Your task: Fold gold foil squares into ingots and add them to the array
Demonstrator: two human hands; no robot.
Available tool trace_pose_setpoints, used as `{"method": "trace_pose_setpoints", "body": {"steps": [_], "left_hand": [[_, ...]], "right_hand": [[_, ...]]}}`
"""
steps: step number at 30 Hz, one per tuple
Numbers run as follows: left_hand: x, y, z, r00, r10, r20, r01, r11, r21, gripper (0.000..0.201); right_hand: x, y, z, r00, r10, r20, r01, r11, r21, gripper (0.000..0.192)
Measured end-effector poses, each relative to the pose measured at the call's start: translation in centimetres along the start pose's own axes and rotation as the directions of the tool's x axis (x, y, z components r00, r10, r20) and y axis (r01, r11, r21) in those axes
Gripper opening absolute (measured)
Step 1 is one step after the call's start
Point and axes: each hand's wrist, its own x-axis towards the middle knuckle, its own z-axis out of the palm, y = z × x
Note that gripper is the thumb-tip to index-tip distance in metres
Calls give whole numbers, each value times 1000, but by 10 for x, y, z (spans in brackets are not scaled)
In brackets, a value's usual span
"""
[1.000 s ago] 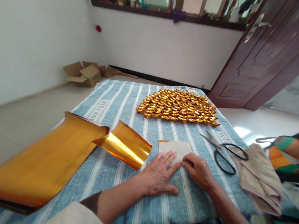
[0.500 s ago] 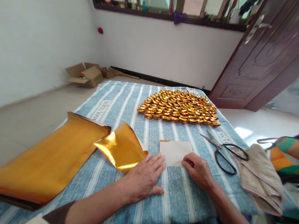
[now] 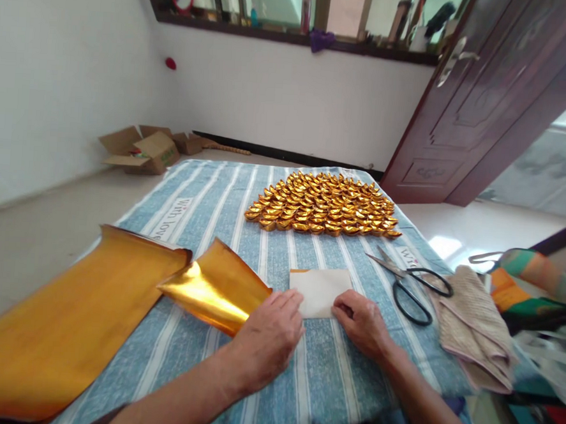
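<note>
A small rectangle of folded paper [image 3: 321, 291] lies white side up before me, with a thin gold strip at its top left corner. My left hand [image 3: 272, 339] has its fingers bent together at the paper's left edge; the thumb is mostly hidden. At the lower right corner, my right hand [image 3: 360, 322] pinches the edge with curled fingers. Against my left hand rests a shiny gold foil sheet [image 3: 216, 285], slightly curled. Farther left is a large stack of gold paper [image 3: 66, 314]. Scissors [image 3: 410, 284] with black handles lie open on the right.
Rows of folded gold ingots [image 3: 322, 205] cover the far part of the striped tablecloth [image 3: 207, 194]. A beige towel [image 3: 472, 326] lies at the right edge, beside a colourful bundle [image 3: 528, 284]. An open cardboard box [image 3: 143, 149] stands on the floor behind left.
My left hand has gone from lying flat to bent fingers at the paper's left edge. The gold foil sheet beside it has bowed slightly. The whole view has shifted a little.
</note>
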Motion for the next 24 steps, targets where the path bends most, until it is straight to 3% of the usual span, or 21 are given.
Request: {"method": "trace_pose_setpoints", "body": {"steps": [3, 6, 8, 10, 12, 14, 16, 20, 24], "left_hand": [[26, 2, 15, 992, 35, -121, -42, 998, -54, 19], [46, 2, 38, 992, -3, -129, 0, 1000, -26, 26], [52, 1, 51, 994, -12, -111, 13, 1000, 5, 31], [52, 0, 60, 995, -20, -100, 23, 999, 33, 37], [51, -2, 63, 995, -27, -92, 32, 998, 53, 42], [49, -3, 63, 996, -34, -85, 39, 997, 65, 45], [48, -3, 63, 996, -40, -84, 46, 996, 72, 46], [49, -1, 63, 994, -47, -97, 57, 994, 99, 50], [48, -1, 64, 989, -45, -139, 62, 991, 117, 51]], "right_hand": [[-1, -2, 2, 999, -19, -32, 19, 1000, 4, 13], [-5, 3, -3, 996, -36, -78, 40, 998, 56, 15], [-9, 13, -15, 985, -11, -173, 15, 1000, 26, 17], [-11, 29, -32, 943, 23, -331, -76, 986, -149, 20], [-12, 48, -52, 911, 27, -411, -217, 879, -424, 22], [-12, 64, -69, 916, 126, -380, -351, 711, -609, 29], [-12, 75, -79, 919, 244, -310, -394, 620, -679, 36], [-10, 81, -79, 909, 349, -228, -409, 645, -646, 42], [-7, 78, -69, 897, 359, -258, -441, 678, -589, 37]]}}
